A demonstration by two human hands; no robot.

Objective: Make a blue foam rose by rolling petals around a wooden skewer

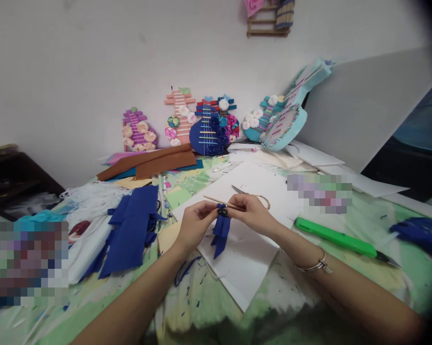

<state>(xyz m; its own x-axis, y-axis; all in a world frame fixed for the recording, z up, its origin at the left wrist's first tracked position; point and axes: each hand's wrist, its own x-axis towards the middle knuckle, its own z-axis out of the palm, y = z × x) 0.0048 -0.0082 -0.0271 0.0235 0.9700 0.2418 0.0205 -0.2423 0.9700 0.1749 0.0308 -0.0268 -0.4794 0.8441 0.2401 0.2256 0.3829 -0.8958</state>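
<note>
Above the white sheet, my left hand pinches a dark blue strip, which looks like paper or cloth. Its top is bunched between my fingers and its tails hang down. My right hand is closed at the right side of the same bunch. A thin wooden stick runs from the fingers of my right hand across the top of the blue strip. Just behind my right hand lie scissors, partly hidden by it. My fingertips cover how the strip is folded.
A green utility knife lies at right, near a dark blue bundle. Left are blue sheets, white cord and brown sheets. Decorated guitar shapes lean on the wall. Blue scraps litter the green cloth.
</note>
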